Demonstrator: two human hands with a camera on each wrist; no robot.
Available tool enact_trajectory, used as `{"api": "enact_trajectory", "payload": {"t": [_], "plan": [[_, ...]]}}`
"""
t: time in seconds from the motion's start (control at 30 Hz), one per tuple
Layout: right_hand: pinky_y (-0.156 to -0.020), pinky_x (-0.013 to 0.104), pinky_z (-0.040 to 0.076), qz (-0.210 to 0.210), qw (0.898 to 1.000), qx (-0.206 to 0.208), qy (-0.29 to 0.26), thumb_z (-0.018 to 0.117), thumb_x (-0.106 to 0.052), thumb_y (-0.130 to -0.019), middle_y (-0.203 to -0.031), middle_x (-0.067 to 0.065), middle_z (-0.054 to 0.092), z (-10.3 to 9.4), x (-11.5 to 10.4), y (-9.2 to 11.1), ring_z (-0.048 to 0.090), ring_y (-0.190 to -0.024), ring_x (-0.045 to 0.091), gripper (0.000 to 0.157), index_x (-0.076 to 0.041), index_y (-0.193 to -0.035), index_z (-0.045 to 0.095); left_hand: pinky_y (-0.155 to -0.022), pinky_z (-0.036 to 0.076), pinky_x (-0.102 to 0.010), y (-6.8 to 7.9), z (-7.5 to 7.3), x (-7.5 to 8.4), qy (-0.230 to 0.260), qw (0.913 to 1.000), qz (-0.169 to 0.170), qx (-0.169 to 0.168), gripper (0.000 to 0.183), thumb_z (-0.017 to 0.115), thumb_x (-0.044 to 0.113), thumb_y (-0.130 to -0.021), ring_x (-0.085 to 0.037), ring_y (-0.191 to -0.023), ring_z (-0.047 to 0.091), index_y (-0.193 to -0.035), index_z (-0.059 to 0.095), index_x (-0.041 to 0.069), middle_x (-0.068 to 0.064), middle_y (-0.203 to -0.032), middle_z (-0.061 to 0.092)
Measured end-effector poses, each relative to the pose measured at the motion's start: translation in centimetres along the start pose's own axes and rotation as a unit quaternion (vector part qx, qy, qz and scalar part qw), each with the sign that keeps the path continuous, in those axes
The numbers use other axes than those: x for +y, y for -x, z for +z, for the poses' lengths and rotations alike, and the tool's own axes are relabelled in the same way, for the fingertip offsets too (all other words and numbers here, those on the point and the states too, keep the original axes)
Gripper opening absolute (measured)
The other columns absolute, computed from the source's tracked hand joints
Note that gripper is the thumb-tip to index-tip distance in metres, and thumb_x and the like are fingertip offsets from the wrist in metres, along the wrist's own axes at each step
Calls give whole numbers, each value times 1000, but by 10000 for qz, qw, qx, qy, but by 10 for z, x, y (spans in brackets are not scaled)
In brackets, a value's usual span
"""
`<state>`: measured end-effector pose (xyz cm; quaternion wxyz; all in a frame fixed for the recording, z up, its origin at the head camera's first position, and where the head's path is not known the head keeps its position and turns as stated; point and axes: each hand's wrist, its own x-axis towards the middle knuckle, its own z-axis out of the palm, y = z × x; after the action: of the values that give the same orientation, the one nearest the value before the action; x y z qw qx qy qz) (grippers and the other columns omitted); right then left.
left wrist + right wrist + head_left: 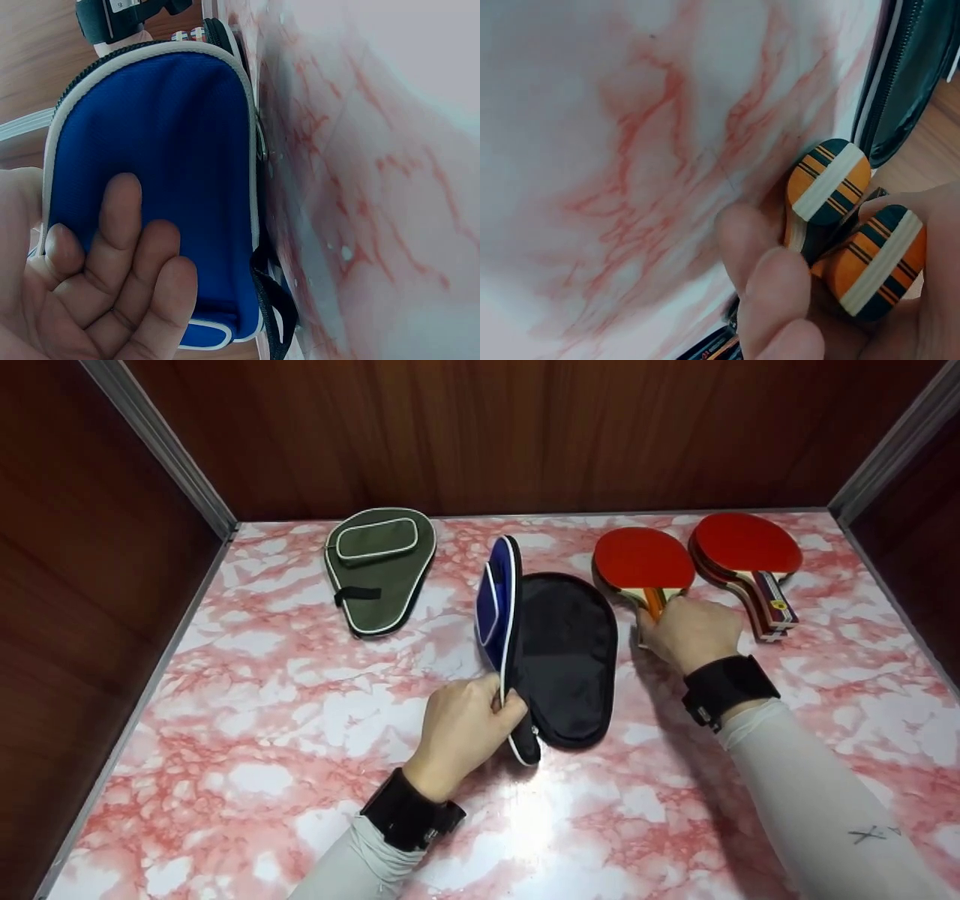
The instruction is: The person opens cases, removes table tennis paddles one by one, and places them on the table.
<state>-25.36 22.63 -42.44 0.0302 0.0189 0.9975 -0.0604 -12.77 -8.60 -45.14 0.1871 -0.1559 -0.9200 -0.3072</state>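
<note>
A blue table tennis paddle case [514,615] with white piping lies unzipped, its black-lined half [570,660] flat on the table. My left hand [466,727] pinches the raised flap by its edge; in the left wrist view its fingers [120,217] lie against the blue outer cloth [180,142]. At right, two red-faced paddles [643,559] lie stacked, and my right hand [694,634] is at their handles. The right wrist view shows both striped handle ends, with the fingers [776,285] and thumb around the upper handle [881,262]. The lower handle [829,180] is close beside it.
Another stack of red paddles [750,547] lies at the back right. A green paddle case [382,574] with a black strap lies at the back left. Brown wood-grain panels [525,435] wall the pink marbled table [300,780] at the back and sides.
</note>
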Motion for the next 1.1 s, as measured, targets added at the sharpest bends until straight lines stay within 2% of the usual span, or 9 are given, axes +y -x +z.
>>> {"api": "enact_trajectory", "payload": {"t": [0.1, 0.27, 0.43, 0.6, 1.1], "plan": [[-71, 68, 51, -2, 10000, 12, -28, 50, -51, -108, -77, 25, 69, -1, 0, -1, 66, -81, 55, 64, 2, -78, 71, -51, 42, -46, 0, 0, 0, 1, 10000, -22, -6, 32, 70, 22, -89, -25, -52, 50, -65, 49, 19, 10, -58, 39], [-72, 67, 52, 59, 9996, -279, -1, 48, -47, -107, -87, 30, 69, -4, -2, -5, 67, -85, 55, 60, 2, -81, 71, -50, 41, -44, 1, 1, -1, 14, 10000, -1, 50, 32, 70, 20, -89, -24, -51, 48, -64, 49, 19, 11, -59, 36], [-73, 64, 53, 136, 9991, -408, 42, 49, -48, -107, -85, 27, 68, -6, -3, -9, 67, -85, 52, 59, 3, -83, 70, -50, 41, -44, 0, 1, 0, 25, 10000, -5, 17, 33, 69, 21, -88, -23, -52, 45, -64, 46, 20, 10, -59, 35], [-78, 66, 53, 193, 9985, -519, 42, 51, -50, -107, -84, 25, 68, -7, -1, -12, 66, -86, 51, 60, 3, -87, 71, -51, 42, -46, 0, 2, 0, 28, 10000, -40, -48, 33, 68, 23, -89, -24, -53, 48, -65, 46, 21, 10, -59, 35], [-71, 66, 53, -181, 9993, -325, 48, 50, -49, -109, -81, 25, 68, -8, 1, -16, 67, -83, 53, 63, 2, -79, 73, -50, 43, -46, 0, 0, 0, 3, 10000, -3, -10, 32, 69, 22, -89, -27, -52, 51, -65, 47, 20, 10, -59, 36]]}}
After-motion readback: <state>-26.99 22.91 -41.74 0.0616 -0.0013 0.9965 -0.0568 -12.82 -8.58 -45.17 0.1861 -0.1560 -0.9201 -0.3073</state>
